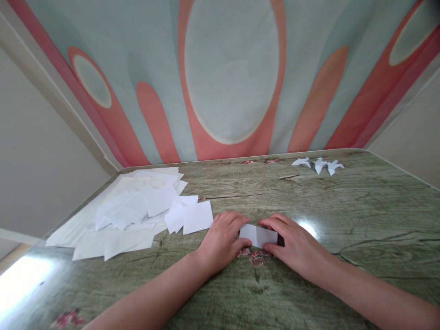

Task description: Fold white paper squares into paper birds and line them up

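A small piece of white paper point(257, 236) with a crease down its middle is held between my two hands, just over the wood-patterned table. My left hand point(225, 238) grips its left end, thumb in front and fingers behind. At the right end, my right hand point(290, 243) pinches the paper the same way. The paper's far side is hidden from me. Just left of my left hand lie loose white paper squares point(198, 217).
A large spread of white sheets point(129, 243) covers the table's left part. Several folded white paper figures point(319, 165) sit at the back right. Behind the table point(220, 298) rises a patterned red and grey-green backdrop point(233, 146).
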{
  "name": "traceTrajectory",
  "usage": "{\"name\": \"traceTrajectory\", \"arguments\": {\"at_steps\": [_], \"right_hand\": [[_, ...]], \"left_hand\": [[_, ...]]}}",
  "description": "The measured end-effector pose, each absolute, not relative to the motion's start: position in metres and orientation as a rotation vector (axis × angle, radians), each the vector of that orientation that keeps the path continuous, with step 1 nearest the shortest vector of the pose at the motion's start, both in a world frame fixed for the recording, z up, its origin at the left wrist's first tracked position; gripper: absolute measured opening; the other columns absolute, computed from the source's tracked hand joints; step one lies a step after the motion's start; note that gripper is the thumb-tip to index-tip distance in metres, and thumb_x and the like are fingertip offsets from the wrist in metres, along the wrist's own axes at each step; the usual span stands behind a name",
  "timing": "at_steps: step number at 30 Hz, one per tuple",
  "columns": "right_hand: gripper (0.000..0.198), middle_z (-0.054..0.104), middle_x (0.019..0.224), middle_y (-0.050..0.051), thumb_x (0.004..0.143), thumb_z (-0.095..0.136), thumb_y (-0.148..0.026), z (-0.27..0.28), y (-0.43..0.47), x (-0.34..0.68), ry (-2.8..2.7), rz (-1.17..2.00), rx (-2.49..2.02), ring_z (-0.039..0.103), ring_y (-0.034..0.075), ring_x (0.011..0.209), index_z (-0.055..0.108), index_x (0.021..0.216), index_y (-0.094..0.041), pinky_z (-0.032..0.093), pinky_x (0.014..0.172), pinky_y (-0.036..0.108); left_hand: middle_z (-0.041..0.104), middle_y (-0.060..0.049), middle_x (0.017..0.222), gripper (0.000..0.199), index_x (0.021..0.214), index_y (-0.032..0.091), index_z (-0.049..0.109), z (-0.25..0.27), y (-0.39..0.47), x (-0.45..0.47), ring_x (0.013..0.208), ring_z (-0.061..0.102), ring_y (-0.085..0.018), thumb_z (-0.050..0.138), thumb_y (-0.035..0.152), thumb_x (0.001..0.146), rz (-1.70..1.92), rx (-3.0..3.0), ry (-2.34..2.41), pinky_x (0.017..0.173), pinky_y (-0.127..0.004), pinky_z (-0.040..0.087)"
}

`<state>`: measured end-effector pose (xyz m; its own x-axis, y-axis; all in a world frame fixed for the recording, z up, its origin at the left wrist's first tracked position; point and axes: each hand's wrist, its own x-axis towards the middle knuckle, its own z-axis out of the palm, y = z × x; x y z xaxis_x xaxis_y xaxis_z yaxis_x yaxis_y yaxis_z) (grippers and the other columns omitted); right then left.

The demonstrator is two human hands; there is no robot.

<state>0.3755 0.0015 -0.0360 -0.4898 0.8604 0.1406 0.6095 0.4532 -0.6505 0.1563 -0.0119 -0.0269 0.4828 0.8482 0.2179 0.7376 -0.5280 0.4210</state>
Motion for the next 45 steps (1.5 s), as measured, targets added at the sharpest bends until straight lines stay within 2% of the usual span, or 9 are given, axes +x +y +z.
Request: {"name": "traceTrajectory", "arguments": {"at_steps": [9, 14, 16, 19, 22, 34, 39, 42, 45], "right_hand": [[0.035, 0.06, 0.104, 0.004, 0.076, 0.065, -0.013, -0.034, -0.001, 0.375, -2.289, 0.752, -1.19, 0.058, 0.023, 0.096, 0.061, 0.108, -0.024, 0.046, 0.085, 0.039], [0.038, 0.06, 0.106, 0.004, 0.076, 0.065, -0.011, -0.035, 0.0, 0.376, -2.312, 0.728, -1.129, 0.058, 0.023, 0.097, 0.06, 0.11, -0.025, 0.047, 0.085, 0.038], [0.038, 0.061, 0.106, 0.004, 0.076, 0.065, -0.011, -0.035, 0.0, 0.376, -2.321, 0.699, -1.091, 0.058, 0.023, 0.098, 0.06, 0.11, -0.026, 0.048, 0.086, 0.039], [0.038, 0.061, 0.107, 0.005, 0.076, 0.065, -0.01, -0.035, 0.0, 0.376, -2.332, 0.649, -1.044, 0.058, 0.023, 0.098, 0.06, 0.11, -0.026, 0.048, 0.086, 0.04], [0.035, 0.061, 0.105, 0.005, 0.077, 0.063, -0.009, -0.035, -0.001, 0.376, -2.351, 0.62, -1.012, 0.058, 0.023, 0.097, 0.061, 0.108, -0.025, 0.048, 0.085, 0.04], [0.048, 0.061, 0.109, 0.004, 0.079, 0.061, -0.006, -0.033, -0.001, 0.376, -2.402, 0.597, -0.938, 0.057, 0.023, 0.1, 0.056, 0.121, -0.03, 0.049, 0.087, 0.042], [0.058, 0.056, 0.125, 0.006, 0.079, 0.062, -0.008, -0.032, -0.003, 0.374, -2.402, 0.46, -0.83, 0.048, 0.027, 0.119, 0.05, 0.131, -0.031, 0.042, 0.1, 0.049], [0.043, 0.056, 0.128, 0.008, 0.083, 0.058, -0.01, -0.03, -0.004, 0.372, -2.419, 0.333, -0.735, 0.045, 0.028, 0.124, 0.057, 0.123, -0.027, 0.04, 0.102, 0.051], [0.025, 0.061, 0.121, 0.008, 0.087, 0.051, -0.008, -0.028, -0.003, 0.373, -2.407, 0.192, -0.657, 0.046, 0.026, 0.123, 0.063, 0.106, -0.022, 0.04, 0.101, 0.049]], "left_hand": [[0.061, -0.008, 0.115, 0.052, 0.116, 0.022, 0.056, -0.023, -0.013, 0.155, 0.112, 0.053, -0.026, 0.078, 0.027, 0.07, 0.76, 2.261, 1.36, 0.097, -0.042, 0.041], [0.066, -0.004, 0.087, 0.024, 0.099, 0.016, 0.063, -0.014, -0.006, 0.151, 0.081, 0.061, -0.016, 0.059, 0.036, 0.087, 0.767, 1.758, 1.326, 0.076, -0.027, 0.047], [0.065, -0.002, 0.075, 0.029, 0.096, 0.014, 0.063, -0.013, -0.002, 0.147, 0.07, 0.06, -0.013, 0.053, 0.041, 0.089, 0.737, 1.594, 1.266, 0.066, -0.023, 0.046], [0.062, 0.0, 0.06, 0.038, 0.098, 0.013, 0.061, -0.014, 0.001, 0.146, 0.051, 0.053, -0.01, 0.06, 0.049, 0.083, 0.656, 1.423, 1.227, 0.049, -0.019, 0.038], [0.062, 0.001, 0.057, 0.044, 0.099, 0.014, 0.06, -0.017, 0.002, 0.147, 0.04, 0.046, -0.007, 0.065, 0.052, 0.078, 0.565, 1.311, 1.216, 0.04, -0.017, 0.032], [0.064, -0.001, 0.071, 0.035, 0.102, 0.015, 0.055, -0.018, 0.004, 0.145, 0.042, 0.053, -0.006, 0.069, 0.033, 0.075, 0.495, 1.163, 1.062, 0.039, -0.017, 0.038], [0.062, 0.004, 0.071, 0.03, 0.1, 0.019, 0.047, -0.019, -0.002, 0.159, 0.044, 0.055, -0.006, 0.061, 0.017, 0.073, 0.608, 1.255, 1.137, 0.039, -0.015, 0.039], [0.058, 0.007, 0.069, 0.032, 0.094, 0.019, 0.045, -0.017, -0.007, 0.168, 0.049, 0.056, -0.006, 0.059, 0.008, 0.068, 0.752, 1.315, 1.17, 0.042, -0.013, 0.04], [0.054, 0.008, 0.068, 0.029, 0.092, 0.021, 0.04, -0.014, -0.011, 0.172, 0.043, 0.056, -0.007, 0.06, 0.014, 0.071, 0.778, 1.253, 1.188, 0.036, -0.014, 0.038]]}}
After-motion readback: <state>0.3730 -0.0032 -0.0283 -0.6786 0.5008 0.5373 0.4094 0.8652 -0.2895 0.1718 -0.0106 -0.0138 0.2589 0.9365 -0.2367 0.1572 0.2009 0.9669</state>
